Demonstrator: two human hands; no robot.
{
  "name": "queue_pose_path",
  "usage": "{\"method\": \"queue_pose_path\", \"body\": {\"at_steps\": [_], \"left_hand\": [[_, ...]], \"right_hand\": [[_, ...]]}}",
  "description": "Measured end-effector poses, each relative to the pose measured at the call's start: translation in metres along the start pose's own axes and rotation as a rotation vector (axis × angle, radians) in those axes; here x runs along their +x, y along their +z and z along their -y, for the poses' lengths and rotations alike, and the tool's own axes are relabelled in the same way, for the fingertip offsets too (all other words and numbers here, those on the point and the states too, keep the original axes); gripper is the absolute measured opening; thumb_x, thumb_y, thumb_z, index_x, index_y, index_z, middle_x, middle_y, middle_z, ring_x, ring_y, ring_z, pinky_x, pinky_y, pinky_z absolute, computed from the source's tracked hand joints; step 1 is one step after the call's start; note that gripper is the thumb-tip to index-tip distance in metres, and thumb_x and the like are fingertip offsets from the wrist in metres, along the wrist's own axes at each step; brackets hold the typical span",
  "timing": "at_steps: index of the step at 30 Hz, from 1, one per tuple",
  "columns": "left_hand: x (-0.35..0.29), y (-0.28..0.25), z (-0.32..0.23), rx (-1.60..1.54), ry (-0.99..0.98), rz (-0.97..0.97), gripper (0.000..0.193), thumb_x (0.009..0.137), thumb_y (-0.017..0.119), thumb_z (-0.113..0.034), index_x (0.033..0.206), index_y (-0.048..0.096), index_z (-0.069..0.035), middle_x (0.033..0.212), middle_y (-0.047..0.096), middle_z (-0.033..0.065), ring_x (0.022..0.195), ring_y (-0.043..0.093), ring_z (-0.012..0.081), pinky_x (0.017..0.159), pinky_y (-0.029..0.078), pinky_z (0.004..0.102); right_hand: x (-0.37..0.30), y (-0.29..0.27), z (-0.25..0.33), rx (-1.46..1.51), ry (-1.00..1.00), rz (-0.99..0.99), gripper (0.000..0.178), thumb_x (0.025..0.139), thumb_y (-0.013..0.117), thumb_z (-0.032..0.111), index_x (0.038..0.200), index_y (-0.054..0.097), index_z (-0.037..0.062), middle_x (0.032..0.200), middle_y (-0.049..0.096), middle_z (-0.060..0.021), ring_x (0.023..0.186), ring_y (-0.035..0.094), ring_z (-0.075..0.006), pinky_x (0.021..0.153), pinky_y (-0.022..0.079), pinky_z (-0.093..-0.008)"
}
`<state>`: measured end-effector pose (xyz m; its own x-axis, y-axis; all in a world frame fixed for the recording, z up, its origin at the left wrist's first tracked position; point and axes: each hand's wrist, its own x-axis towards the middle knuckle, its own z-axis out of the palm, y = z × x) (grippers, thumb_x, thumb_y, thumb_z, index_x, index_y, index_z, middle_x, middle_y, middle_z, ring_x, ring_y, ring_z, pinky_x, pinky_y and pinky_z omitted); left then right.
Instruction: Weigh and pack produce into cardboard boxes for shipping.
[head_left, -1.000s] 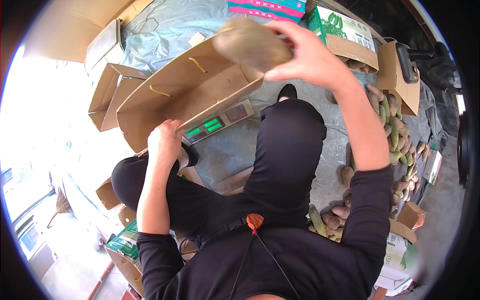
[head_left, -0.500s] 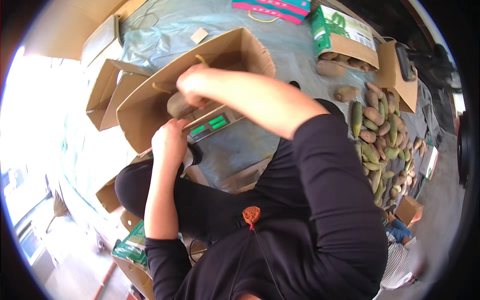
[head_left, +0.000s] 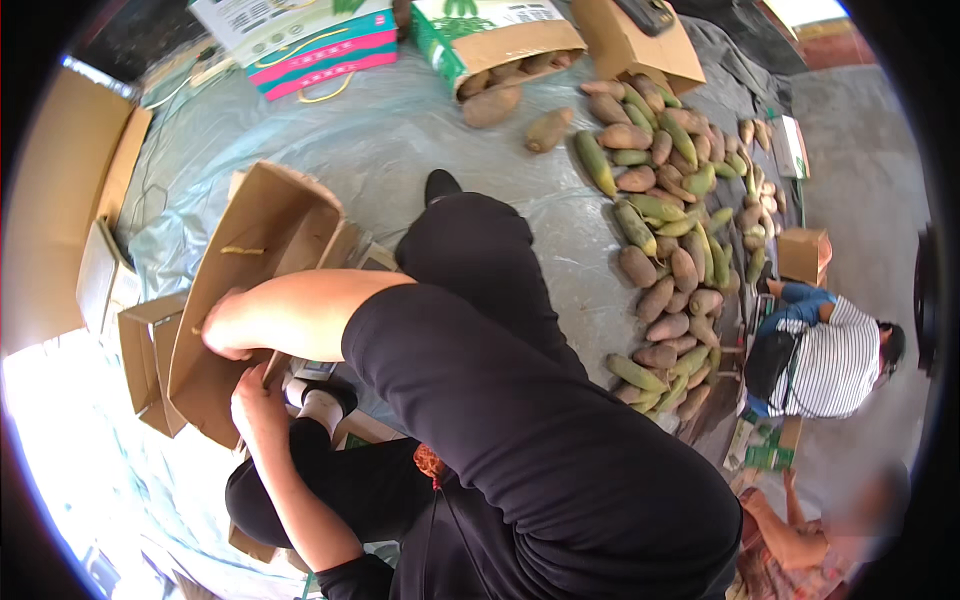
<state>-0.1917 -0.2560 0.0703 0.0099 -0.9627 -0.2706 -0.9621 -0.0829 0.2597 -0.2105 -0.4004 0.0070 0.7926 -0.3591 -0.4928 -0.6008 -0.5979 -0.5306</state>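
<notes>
An open brown cardboard box [head_left: 255, 205] with yellow cord handles stands tilted in front of me, left of the middle. My left hand [head_left: 258, 400] pinches the box's near edge between thumb and fingers. Reaching down inside is my right hand [head_left: 228, 325], its knuckles near the far wall. Its fingertips are mostly hidden, so whether they hold anything cannot be told. The box's floor is covered by my right forearm. A smaller open carton [head_left: 150, 350] touches the box on its left.
A heap of long green and reddish-brown root vegetables [head_left: 680, 230] covers the sheet at right. Behind lie a green-and-white carton [head_left: 500, 35] of the same and pink-and-teal boxes [head_left: 330, 60]. Two people, one in a striped shirt [head_left: 830, 355], are at the far right.
My view has swung right, so the box appears further left and the heap more central. A brownish root vegetable at my right hand is now out of sight. My left hand stays at the box's edge.
</notes>
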Motion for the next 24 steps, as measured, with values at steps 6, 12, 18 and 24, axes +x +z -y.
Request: {"method": "queue_pose_path", "body": {"at_steps": [6,12,18,24], "left_hand": [[0.005,-0.005,-0.012,-0.06,-0.015,0.04,0.019,0.075,0.062,-0.008,0.092,0.065,0.0,0.084,0.063,0.0184,0.078,0.061,0.0361,0.07,0.047,0.0407],[0.004,-0.002,-0.01,-0.092,-0.028,0.072,0.021,0.075,0.062,-0.007,0.094,0.065,0.001,0.083,0.064,0.0195,0.079,0.063,0.0344,0.072,0.047,0.038],[-0.004,-0.005,-0.009,-0.073,-0.011,0.025,0.02,0.075,0.063,-0.007,0.091,0.063,0.004,0.079,0.064,0.0182,0.073,0.063,0.0305,0.07,0.047,0.0373],[0.003,0.003,-0.008,-0.089,0.047,0.024,0.018,0.075,0.063,-0.007,0.089,0.063,0.004,0.076,0.065,0.017,0.069,0.062,0.0283,0.069,0.048,0.0366]], "right_hand": [[-0.073,-0.083,-0.017,-0.048,-0.308,-0.259,0.035,0.073,0.071,0.031,0.098,0.07,0.0072,0.097,0.067,-0.0119,0.092,0.063,-0.0265,0.081,0.05,-0.0374],[-0.242,-0.116,-0.104,0.324,-0.345,-0.907,0.04,0.073,0.068,0.03,0.108,0.065,0.0086,0.096,0.068,-0.0107,0.089,0.064,-0.0261,0.077,0.05,-0.0377],[-0.306,0.037,-0.24,0.721,0.398,-1.393,0.027,0.074,0.066,0.016,0.099,0.064,0.007,0.095,0.066,-0.0131,0.089,0.064,-0.0263,0.076,0.051,-0.037],[-0.376,0.299,-0.318,0.703,1.167,-1.07,0.028,0.075,0.057,0.013,0.102,0.064,0.0102,0.107,0.063,-0.0156,0.102,0.059,-0.0333,0.086,0.047,-0.0414]]}}
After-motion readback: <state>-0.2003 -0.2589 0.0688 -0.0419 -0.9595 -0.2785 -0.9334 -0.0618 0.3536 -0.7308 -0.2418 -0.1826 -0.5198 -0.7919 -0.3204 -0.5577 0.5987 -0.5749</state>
